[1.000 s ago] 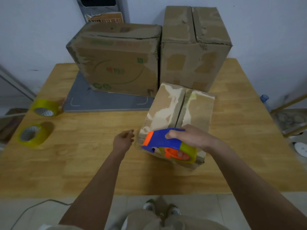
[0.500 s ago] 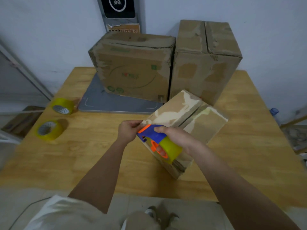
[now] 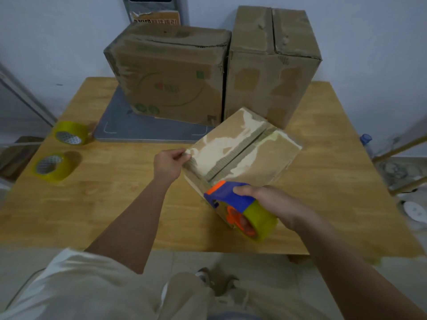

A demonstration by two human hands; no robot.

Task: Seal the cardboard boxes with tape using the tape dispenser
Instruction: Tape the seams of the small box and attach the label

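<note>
While the small brown cardboard box (image 3: pixel 242 155) with worn, torn flaps sat turned at an angle on the wooden table (image 3: pixel 120 195), the left hand (image 3: pixel 169 163) pinched its near-left top corner. The right hand (image 3: pixel 275 204) gripped the blue-and-orange tape dispenser (image 3: pixel 233 202) with its yellow roll, its front end against the box's near edge at the centre seam.
</note>
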